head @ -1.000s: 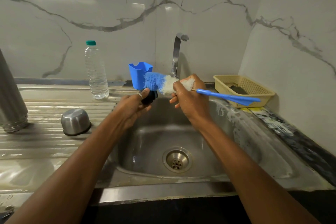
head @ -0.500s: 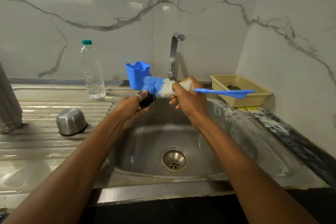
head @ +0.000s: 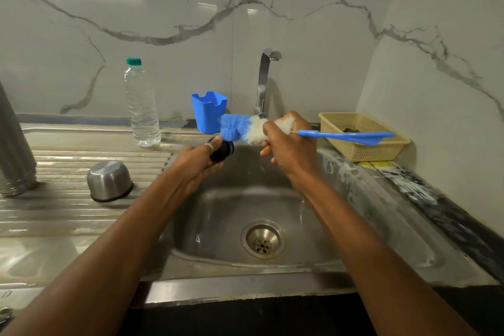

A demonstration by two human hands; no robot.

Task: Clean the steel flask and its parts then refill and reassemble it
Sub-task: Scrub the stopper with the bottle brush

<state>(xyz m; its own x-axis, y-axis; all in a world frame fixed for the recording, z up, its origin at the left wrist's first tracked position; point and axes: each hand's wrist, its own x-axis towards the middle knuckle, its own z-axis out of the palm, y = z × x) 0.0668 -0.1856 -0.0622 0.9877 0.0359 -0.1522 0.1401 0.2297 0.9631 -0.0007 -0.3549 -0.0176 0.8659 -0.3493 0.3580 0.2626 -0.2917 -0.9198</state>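
— What is held, and how?

— A black stopper [head: 222,150] is pinched in the curled fingers of the left hand [head: 196,161]. A bottle brush [head: 240,128] is gripped in the closed right hand [head: 289,150], around its white bristles. Its blue tuft is laid against the stopper's upper edge.

— What is found around the grips?

— Below both, well apart, the sink [head: 245,285] bowl and drain are seen. Just behind the tuft a blue cup [head: 208,112] and the tap [head: 263,82] are stood. Beyond the right hand, the brush handle is stretched over a yellow basket [head: 381,150]. Left of the left hand, a steel cap [head: 109,180] is set mouth-down on the drainboard, and the flask body [head: 13,150] is cut off by the frame's edge.
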